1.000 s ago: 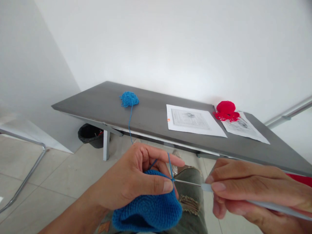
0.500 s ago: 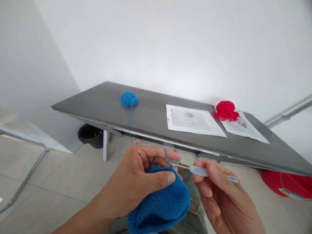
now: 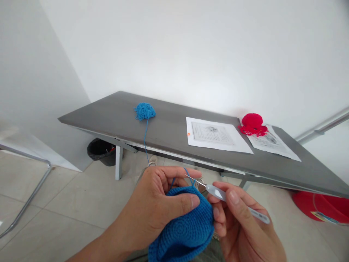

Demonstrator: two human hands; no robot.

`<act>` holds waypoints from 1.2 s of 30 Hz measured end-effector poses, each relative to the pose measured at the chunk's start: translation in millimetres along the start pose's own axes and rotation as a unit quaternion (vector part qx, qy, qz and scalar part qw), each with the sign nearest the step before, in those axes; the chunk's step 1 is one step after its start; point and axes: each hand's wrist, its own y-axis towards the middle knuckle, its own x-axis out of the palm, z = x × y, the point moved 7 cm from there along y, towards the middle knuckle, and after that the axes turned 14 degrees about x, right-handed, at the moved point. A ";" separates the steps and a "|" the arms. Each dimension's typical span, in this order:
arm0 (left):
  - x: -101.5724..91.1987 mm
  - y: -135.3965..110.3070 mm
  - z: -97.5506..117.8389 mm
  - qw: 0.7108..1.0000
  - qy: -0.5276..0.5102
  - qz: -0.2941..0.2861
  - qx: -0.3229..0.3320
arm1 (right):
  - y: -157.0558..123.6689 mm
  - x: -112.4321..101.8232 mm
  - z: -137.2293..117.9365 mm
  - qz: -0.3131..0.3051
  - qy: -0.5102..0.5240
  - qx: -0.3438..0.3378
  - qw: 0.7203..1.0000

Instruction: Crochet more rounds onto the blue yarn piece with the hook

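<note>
My left hand pinches the upper edge of a blue crochet piece, round and cupped, with a spiral of stitches at its centre. Blue yarn runs from a loose heap on the table down to this hand and over its raised index finger. In my right hand is a crochet hook with a pale grey handle, held like a pen. Its metal tip passes through a loop at the work's edge and lies by the yarn near my left index finger.
On the grey table lie a printed sheet and a second sheet, with a red yarn ball and red crochet on it. Below are a black bin and a red bucket. A metal frame stands at left.
The hook has moved slightly left and tilted, its tip now pointing up-left beyond the loop. My right hand has come closer to the blue piece, which has shifted a little to the right.
</note>
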 end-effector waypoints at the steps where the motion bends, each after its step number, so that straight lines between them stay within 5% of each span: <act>1: 0.3 0.2 0.6 1.000 -0.007 -0.001 0.003 | -0.8 0.0 0.5 -0.002 -0.001 -0.006 1.000; 18: 3.1 -0.7 9.1 0.999 -0.032 -0.025 -0.015 | 0.7 2.7 -17.6 -0.038 -0.069 -0.037 0.996; 24: 4.6 -5.0 7.8 0.999 -0.005 -0.035 -0.020 | 4.7 3.6 -32.7 -0.144 -0.155 -0.096 0.973; 36: 7.2 -4.1 9.8 0.998 -0.017 -0.052 -0.025 | 2.7 3.1 -53.0 -0.164 -0.226 -0.127 0.952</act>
